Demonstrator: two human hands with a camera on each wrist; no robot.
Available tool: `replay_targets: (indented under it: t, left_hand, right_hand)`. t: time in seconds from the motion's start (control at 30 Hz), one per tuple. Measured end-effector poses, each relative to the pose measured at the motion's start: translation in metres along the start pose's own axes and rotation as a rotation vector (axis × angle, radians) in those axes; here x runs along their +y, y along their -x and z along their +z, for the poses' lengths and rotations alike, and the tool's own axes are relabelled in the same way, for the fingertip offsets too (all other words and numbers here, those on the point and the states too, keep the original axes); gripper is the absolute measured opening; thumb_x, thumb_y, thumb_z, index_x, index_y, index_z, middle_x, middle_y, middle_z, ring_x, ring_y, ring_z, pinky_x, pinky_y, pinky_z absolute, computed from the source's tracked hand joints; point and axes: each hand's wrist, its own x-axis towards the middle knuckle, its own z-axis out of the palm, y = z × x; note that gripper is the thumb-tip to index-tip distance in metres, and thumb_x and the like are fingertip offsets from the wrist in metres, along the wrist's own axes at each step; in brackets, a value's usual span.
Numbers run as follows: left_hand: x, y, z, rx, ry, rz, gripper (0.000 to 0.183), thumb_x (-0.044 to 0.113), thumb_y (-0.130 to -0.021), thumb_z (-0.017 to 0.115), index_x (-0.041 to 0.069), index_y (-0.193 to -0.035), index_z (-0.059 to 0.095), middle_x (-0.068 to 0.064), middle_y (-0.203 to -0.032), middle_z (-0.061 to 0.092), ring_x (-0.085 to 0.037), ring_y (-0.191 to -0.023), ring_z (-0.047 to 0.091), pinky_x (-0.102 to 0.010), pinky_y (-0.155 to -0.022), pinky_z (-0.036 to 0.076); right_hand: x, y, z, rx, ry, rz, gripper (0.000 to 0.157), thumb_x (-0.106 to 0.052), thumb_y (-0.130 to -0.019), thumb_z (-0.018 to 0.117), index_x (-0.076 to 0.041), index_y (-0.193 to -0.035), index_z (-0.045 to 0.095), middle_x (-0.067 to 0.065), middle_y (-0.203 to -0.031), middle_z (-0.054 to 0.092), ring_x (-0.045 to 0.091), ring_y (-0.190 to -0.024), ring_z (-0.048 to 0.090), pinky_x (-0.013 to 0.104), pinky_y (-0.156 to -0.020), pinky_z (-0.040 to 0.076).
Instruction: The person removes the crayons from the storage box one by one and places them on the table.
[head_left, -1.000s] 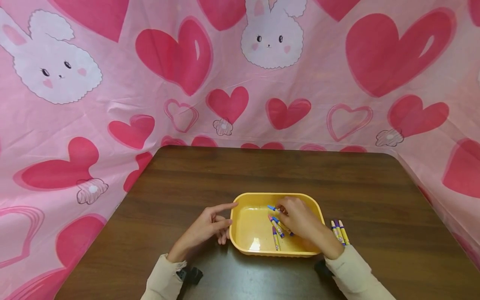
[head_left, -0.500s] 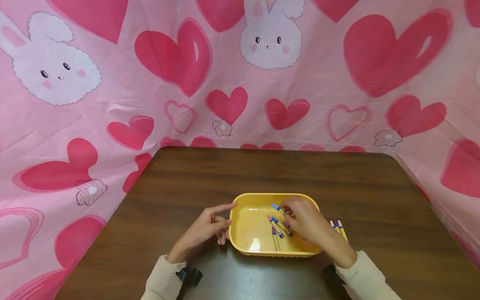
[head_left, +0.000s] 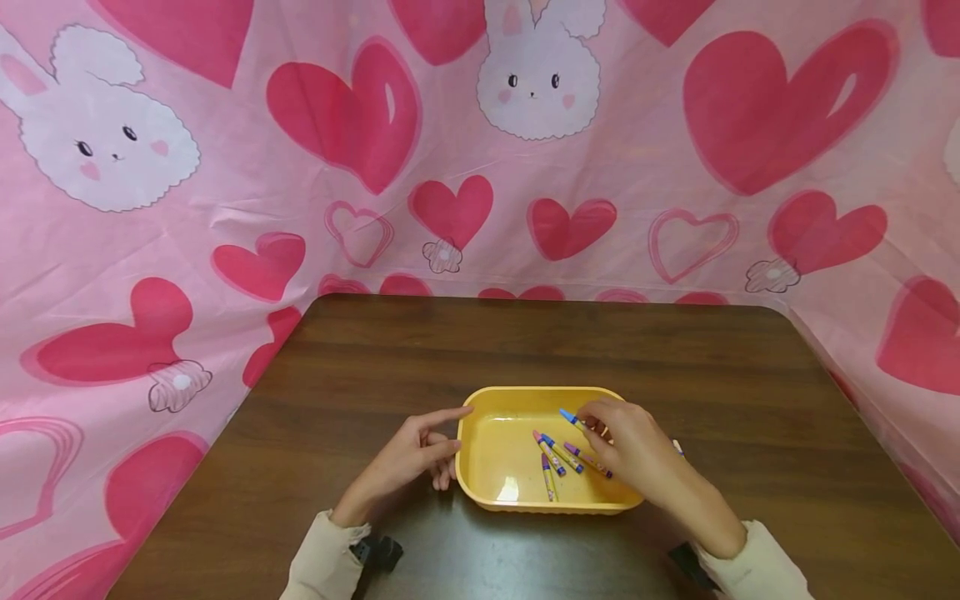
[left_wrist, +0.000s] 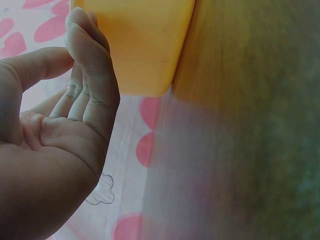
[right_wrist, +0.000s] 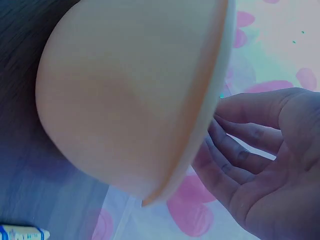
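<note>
A yellow tray [head_left: 551, 506] stands on the table in the head view. My left hand [head_left: 412, 450] is at its left side, index fingertip and thumb touching the edge, the other fingers loosely bent below. In the left wrist view, that hand's fingers [left_wrist: 97, 75] overlap the tray's wall [left_wrist: 145, 55]. Over the right part of the tray, my right hand [head_left: 633, 442] pinches a blue crayon [head_left: 569, 416], its blue tip pointing up and left. Below it several crayons lie on the tray floor, among them a pink one [head_left: 550, 454] and a purple-tipped one [head_left: 588, 459].
Right of the tray, a pale-tipped crayon [head_left: 678, 447] shows on the table, partly hidden by my right wrist; the right wrist view has a crayon [right_wrist: 22, 233] at bottom left. The dark wooden table [head_left: 525, 342] reaches a pink heart-patterned cloth [head_left: 630, 167].
My right hand has moved right with the blue crayon, uncovering more of a purple-tipped crayon in the tray. The left hand stays at the tray's left edge.
</note>
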Motion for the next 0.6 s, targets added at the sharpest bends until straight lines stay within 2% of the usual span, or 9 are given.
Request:
replay_targets:
  t: [0.37,0.6]
  left_hand:
    - [0.000,0.001,0.000,0.002,0.003,-0.010,0.051,0.006,-0.101,0.056,0.000,-0.149,0.041,-0.035,-0.072,0.060,-0.016,-0.053,0.061,-0.025,-0.051,0.054]
    - [0.000,0.000,0.000,-0.001,0.008,-0.007,0.051,0.004,-0.101,0.056,-0.001,-0.149,0.041,-0.036,-0.073,0.060,-0.016,-0.053,0.061,-0.025,-0.051,0.055]
  right_hand:
    - [0.006,0.012,-0.014,0.056,0.019,0.003,0.017,0.004,-0.078,0.078,-0.005,-0.091,0.073,-0.001,-0.085,0.068,0.008,-0.072,0.061,0.030,-0.063,0.057]
    - [0.013,0.024,-0.025,0.130,0.015,-0.006,0.021,0.007,-0.075,0.078,-0.006,-0.091,0.073,-0.004,-0.083,0.067,0.003,-0.069,0.059,0.025,-0.059,0.054]
